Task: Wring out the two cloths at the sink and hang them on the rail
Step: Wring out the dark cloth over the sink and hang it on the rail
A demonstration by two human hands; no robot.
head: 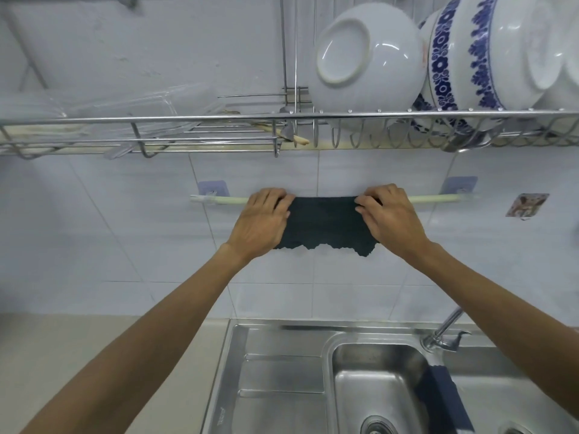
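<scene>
A dark cloth (326,225) hangs draped over the pale rail (232,200) on the tiled wall, its ragged lower edge hanging free. My left hand (261,219) pinches the cloth's left top corner at the rail. My right hand (390,216) pinches the right top corner the same way. A second dark blue cloth (445,393) lies over the right rim of the steel sink basin (372,380), partly hidden behind my right forearm.
A wire dish rack (219,120) runs above the rail, holding white and blue-patterned bowls (369,57) on the right and a clear plastic container (131,104) on the left. A tap (443,333) stands behind the basin. The sink's drainboard (275,371) lies left.
</scene>
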